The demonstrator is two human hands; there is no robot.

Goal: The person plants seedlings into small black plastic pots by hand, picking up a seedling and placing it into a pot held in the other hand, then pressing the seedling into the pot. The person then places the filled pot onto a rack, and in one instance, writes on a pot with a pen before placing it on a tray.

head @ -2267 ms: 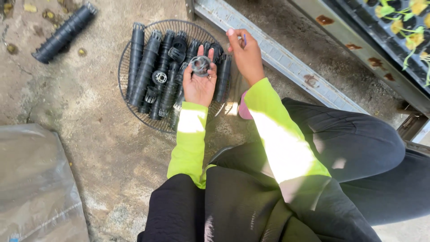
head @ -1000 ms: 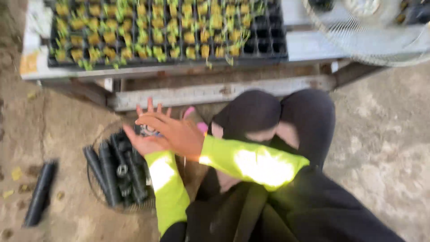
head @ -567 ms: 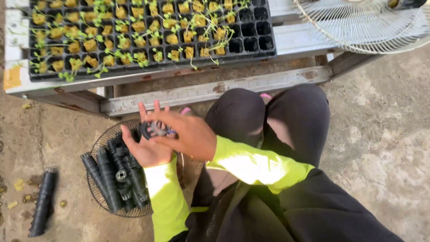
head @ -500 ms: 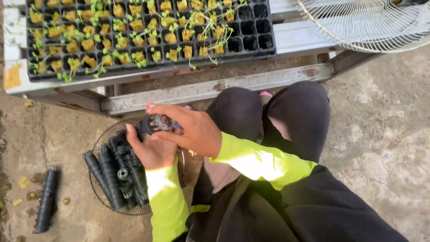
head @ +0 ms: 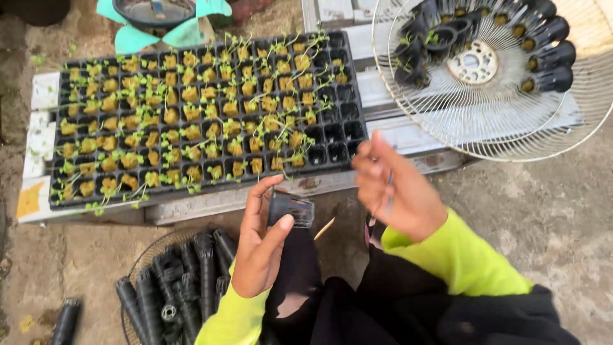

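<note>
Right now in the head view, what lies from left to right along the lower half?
Stray black cup stack → wire basket of black cups → left hand holding a small black cup → right hand pinching a thin stick.

Plant nursery work area: black seedling tray point(head: 204, 121) with sprouts on bench point(head: 383, 134), stacked net pots point(head: 185, 287), concrete floor point(head: 543, 211).

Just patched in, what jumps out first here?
The black seedling tray of sprouting yellow plugs fills the upper left. Below it, the left hand holds a small black net pot; the right hand pinches a thin tool. Upper right, a white wire fan guard holds planted pots.
</note>
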